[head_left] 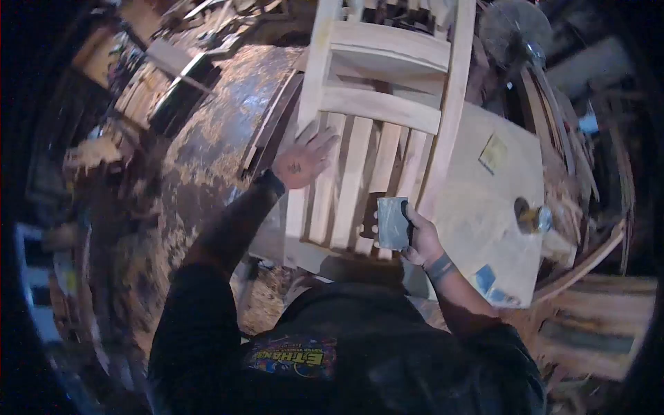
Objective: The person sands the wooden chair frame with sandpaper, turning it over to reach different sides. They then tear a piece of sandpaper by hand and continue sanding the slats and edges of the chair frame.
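This is a woodworking shop. Shavings (196,149) lie strewn about, with boards (144,91) and an unpainted wooden frame (382,108).

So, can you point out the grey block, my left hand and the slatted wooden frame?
Grey block (393,223): head view, middle of its broad face.
Left hand (303,162): head view, back of the hand.
Slatted wooden frame (380,108): head view, crosspiece at the slats' far end.

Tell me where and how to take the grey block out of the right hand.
Probably by the top end of the grey block, coming from the upper left, where the left hand is. The right hand has its thumb at the right edge and fingertips at the left, but the top end and broad face are uncovered, so a thumb could press there.
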Available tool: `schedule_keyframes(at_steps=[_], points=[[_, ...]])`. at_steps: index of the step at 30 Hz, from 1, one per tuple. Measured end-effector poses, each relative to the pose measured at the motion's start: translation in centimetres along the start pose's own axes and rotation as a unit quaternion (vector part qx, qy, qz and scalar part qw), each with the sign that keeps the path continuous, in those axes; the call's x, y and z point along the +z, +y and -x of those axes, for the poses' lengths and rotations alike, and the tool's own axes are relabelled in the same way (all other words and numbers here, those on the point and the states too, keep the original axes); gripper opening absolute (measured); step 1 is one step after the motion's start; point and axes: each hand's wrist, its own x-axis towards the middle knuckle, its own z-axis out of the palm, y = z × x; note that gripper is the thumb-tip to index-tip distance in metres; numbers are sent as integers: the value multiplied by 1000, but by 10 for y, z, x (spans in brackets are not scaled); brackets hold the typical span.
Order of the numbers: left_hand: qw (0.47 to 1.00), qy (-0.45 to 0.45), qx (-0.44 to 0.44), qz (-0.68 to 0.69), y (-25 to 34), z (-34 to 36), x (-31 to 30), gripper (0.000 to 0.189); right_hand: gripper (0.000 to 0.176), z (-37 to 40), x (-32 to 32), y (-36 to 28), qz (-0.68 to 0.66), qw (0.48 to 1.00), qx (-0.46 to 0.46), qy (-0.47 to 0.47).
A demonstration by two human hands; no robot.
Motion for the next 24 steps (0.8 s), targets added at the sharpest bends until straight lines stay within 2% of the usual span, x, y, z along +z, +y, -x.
schedule_keyframes(at_steps=[1, 3, 4, 6, 7, 8, 9, 10, 11, 13, 14, 17, 18, 21, 22, 24], points=[[1000, 9, 17, 11, 4, 3, 1, 70, 60, -3, 10, 13, -7, 1000, -10, 19], [996, -32, 76, 29, 13, 17, -3, 71, 57, -10, 35, 41, -39, 995, -59, 69], [989, -84, 119, 36, 21, 27, -16, 72, 56, -16, 49, 56, -61, 989, -97, 97], [960, -34, 133, 245, 34, 60, -11, 78, 53, -38, 97, 97, -125, 957, -190, 178], [952, -29, 134, 275, 40, 68, -15, 80, 52, -54, 115, 108, -148, 937, -234, 212], [943, -24, 133, 305, 48, 76, -23, 82, 49, -73, 116, 132, -126, 929, -247, 244], [933, -23, 128, 335, 53, 84, -31, 84, 50, -87, 126, 153, -130, 926, -269, 231], [919, -69, 120, 370, 52, 88, -33, 88, 52, -90, 134, 167, -19, 932, -263, 248], [889, -80, 123, 434, 42, 92, -32, 89, 53, -92, 141, 179, 91, 928, -251, 261], [819, -96, 122, 552, 23, 89, -25, 91, 55, -93, 156, 180, 120, 927, -274, 228], [817, -105, 152, 546, 8, 81, -24, 83, 56, -92, 161, 177, 137, 925, -286, 209], [704, -150, 7, 695, -1, 88, 6, 75, 60, -80, 169, 176, 191, 918, -281, 203], [831, -114, 55, 542, 1, 81, -24, 70, 67, -85, 140, 197, 204, 922, -302, 128], [828, -178, -8, 532, 4, 84, -19, 64, 73, -67, 177, 183, 306, 892, -307, 127], [822, -186, -1, 538, 1, 84, -19, 61, 76, -72, 161, 190, 290, 907, -289, 97], [811, -195, 9, 552, -6, 73, -19, 55, 78, -62, 135, 197, 346, 878, -315, 99]])
